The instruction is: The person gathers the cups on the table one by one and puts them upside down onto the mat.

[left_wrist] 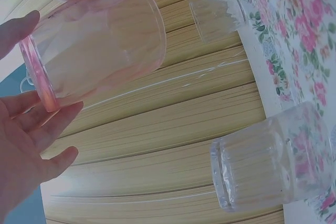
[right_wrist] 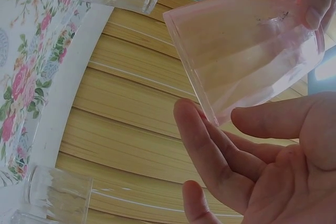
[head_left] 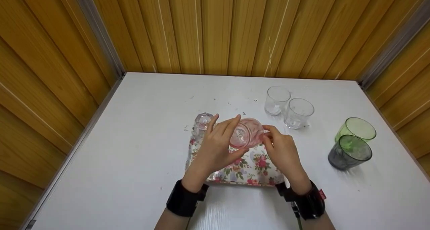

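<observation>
A pink tinted glass (head_left: 247, 133) is held above a floral-patterned tray (head_left: 235, 174), its base tipped up toward the head view. My left hand (head_left: 218, 144) holds it at the base, with the thumb on one side and fingers (left_wrist: 58, 121) on the other in the left wrist view. At the rim, the right hand (head_left: 282, 147) pinches the glass between thumb and fingers (right_wrist: 202, 140). A clear glass (head_left: 203, 122) stands upside down at the tray's back left corner, partly behind the left hand.
Two clear glasses (head_left: 277, 100) stand upright close together toward the back right. Farther right, a dark grey glass (head_left: 347, 154) overlaps a green glass (head_left: 359, 127) in the head view. The white table (head_left: 117, 149) meets wood-patterned panels (head_left: 215, 32) at the back.
</observation>
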The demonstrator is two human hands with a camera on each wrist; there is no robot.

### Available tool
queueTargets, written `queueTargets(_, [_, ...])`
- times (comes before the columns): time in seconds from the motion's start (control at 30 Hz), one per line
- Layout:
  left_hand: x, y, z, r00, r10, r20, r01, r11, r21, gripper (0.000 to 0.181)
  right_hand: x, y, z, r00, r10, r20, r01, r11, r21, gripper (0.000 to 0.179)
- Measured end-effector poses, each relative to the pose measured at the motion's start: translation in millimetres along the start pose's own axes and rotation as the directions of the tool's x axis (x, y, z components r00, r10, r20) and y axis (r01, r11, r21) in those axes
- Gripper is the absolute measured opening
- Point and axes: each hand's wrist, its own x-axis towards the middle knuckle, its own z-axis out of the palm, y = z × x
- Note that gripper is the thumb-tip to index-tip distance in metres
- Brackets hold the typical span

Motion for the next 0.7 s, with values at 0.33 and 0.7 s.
queueTargets(0.33, [0.2, 0.7, -0.4, 1.000, -0.001, -0.004, 0.001, 1.000, -0.010, 0.080, 0.2, -1.0, -0.3, 1.000, 0.011, 0.021, -0.011, 1.000, -0.008, 0.026])
queueTargets(0.7, [0.1, 1.6, -0.7, 1.000, -0.016, -0.001, 0.016, 0.999, -0.033, 0.081, 0.2, -0.8, -0.5, 0.999, 0.018, 0.040, -0.018, 1.000, -0.010, 0.027])
